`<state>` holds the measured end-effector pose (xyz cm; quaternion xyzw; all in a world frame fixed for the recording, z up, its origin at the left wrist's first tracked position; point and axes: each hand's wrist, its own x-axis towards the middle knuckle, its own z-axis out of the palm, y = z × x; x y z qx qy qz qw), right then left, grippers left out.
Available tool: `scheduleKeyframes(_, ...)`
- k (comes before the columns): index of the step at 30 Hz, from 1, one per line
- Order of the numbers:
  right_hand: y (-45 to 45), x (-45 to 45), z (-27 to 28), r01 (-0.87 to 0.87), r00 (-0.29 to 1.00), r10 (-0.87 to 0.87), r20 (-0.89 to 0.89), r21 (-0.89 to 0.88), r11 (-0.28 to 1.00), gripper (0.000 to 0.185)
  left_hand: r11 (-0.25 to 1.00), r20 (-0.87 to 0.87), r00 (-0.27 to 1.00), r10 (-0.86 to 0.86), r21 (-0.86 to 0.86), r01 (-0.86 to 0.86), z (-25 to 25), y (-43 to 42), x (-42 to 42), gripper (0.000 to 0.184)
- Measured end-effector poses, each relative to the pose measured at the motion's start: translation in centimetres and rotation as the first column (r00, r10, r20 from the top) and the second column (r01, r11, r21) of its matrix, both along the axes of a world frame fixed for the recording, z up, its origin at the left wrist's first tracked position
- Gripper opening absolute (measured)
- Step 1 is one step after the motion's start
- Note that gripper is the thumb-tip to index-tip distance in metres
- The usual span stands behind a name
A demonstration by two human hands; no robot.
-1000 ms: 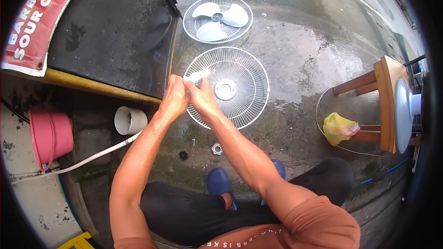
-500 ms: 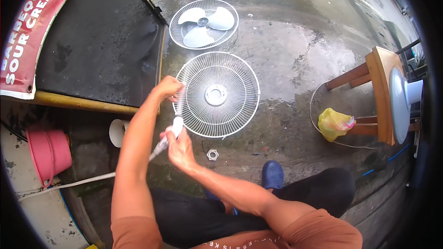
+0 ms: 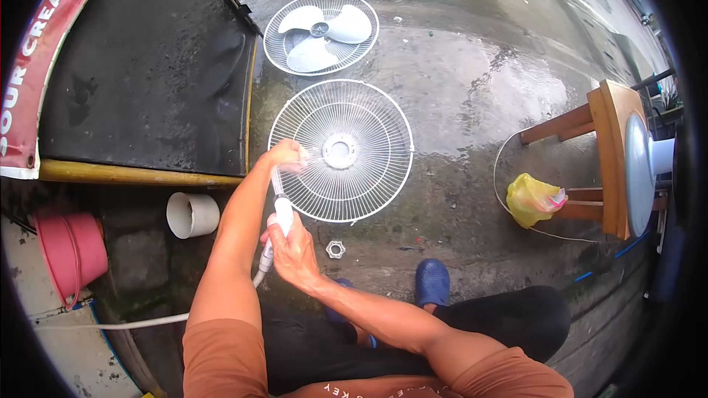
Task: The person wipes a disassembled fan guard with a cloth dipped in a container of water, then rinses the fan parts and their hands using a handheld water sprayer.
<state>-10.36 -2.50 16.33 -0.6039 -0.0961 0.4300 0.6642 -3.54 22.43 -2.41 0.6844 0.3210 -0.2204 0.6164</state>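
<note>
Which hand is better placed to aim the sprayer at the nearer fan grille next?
Probably the right hand: it grips the white sprayer, close to the grille. The left hand is ahead of the nozzle, over the grille's left edge.

White hose nozzle [image 3: 283, 211] spraying, round wire grille [image 3: 340, 150] flat on wet ground [image 3: 457, 228]

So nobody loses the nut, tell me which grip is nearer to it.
Right. The right grip, around the sprayer, appears just left of the nut; the left grip is farther off, beyond it, over the left side of the grille.
</note>
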Motion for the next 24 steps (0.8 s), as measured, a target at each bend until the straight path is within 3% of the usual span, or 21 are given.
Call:
scheduleKeyframes(3, 0.2, -0.5, -0.2, 0.018, 1.0, -0.018, 0.003, 0.003, 1.0, 0.03, 0.928, -0.09, 0.985, 0.15, 0.356, -0.109, 3.3, -1.6, 0.4, 0.03)
scheduleKeyframes(4, 0.3, -0.6, -0.3, 0.031, 1.0, -0.031, 0.005, 0.002, 1.0, 0.03, 0.937, -0.209, 0.971, 0.117, 0.347, -0.039, 2.0, -0.5, 0.0, 0.029)
scheduleKeyframes(6, 0.6, -1.1, -0.8, 0.068, 0.998, -0.068, 0.013, 0.004, 0.998, 0.029, 0.965, -0.044, 0.967, 0.251, 0.091, -0.246, 1.0, -1.5, -1.0, 0.039)
scheduleKeyframes(8, 0.9, -1.3, -1.5, 0.096, 0.995, -0.096, -0.006, -0.013, 0.995, 0.028, 0.938, 0.065, 0.936, 0.346, 0.004, -0.347, 2.0, -2.1, -1.5, 0.045)
scheduleKeyframes(9, 1.1, -1.3, -2.0, 0.107, 0.994, -0.108, -0.03, -0.033, 0.994, 0.028, 0.953, -0.003, 0.97, 0.242, 0.19, -0.237, 2.8, -1.7, -1.5, 0.044)
scheduleKeyframes(11, 1.5, -1.0, -3.1, 0.13, 0.986, -0.137, -0.09, -0.078, 0.988, 0.028, 0.861, -0.193, 0.979, 0.066, 0.506, 0.041, 5.2, -0.8, -1.1, 0.044)
scheduleKeyframes(12, 1.9, -0.6, -3.6, 0.14, 0.98, -0.153, -0.128, -0.103, 0.985, 0.028, 0.913, -0.318, 0.948, -0.016, 0.382, 0.144, 5.9, -0.3, -1.0, 0.055)
scheduleKeyframes(15, 3.3, 0.4, -6.7, 0.217, 0.937, -0.248, -0.247, -0.148, 0.965, 0.026, 0.921, -0.405, 0.856, -0.322, 0.074, 0.382, 12.0, -2.6, -2.0, 0.074)
scheduleKeyframes(17, 4.0, 2.4, -8.0, 0.229, 0.892, -0.263, -0.367, -0.134, 0.964, 0.036, 0.957, -0.425, 0.861, -0.281, -0.188, 0.22, 14.9, -4.4, -3.6, 0.085)
scheduleKeyframes(19, 5.3, 3.0, -11.3, 0.237, 0.939, -0.29, -0.184, -0.262, 0.935, 0.038, 0.945, -0.183, 0.935, -0.304, -0.185, 0.271, 18.4, -8.2, -5.0, 0.084)
scheduleKeyframes(21, 5.5, 4.3, -11.2, 0.092, 0.965, -0.118, -0.233, -0.122, 0.988, 0.044, 0.981, -0.138, 0.971, -0.194, 0.003, 0.196, 16.4, -8.1, -7.3, 0.095)
scheduleKeyframes(23, 4.7, 6.5, -7.5, -0.059, 0.969, 0.06, -0.24, 0.01, 0.998, 0.051, 0.994, -0.04, 0.998, -0.04, 0.104, 0.043, 20.7, -10.3, -7.4, 0.094)
scheduleKeyframes(24, 4.2, 7.5, -6.5, -0.125, 0.991, 0.118, -0.067, -0.116, 0.985, 0.062, 0.945, -0.074, 0.994, -0.083, 0.311, 0.102, 17.7, -9.2, -8.8, 0.09)
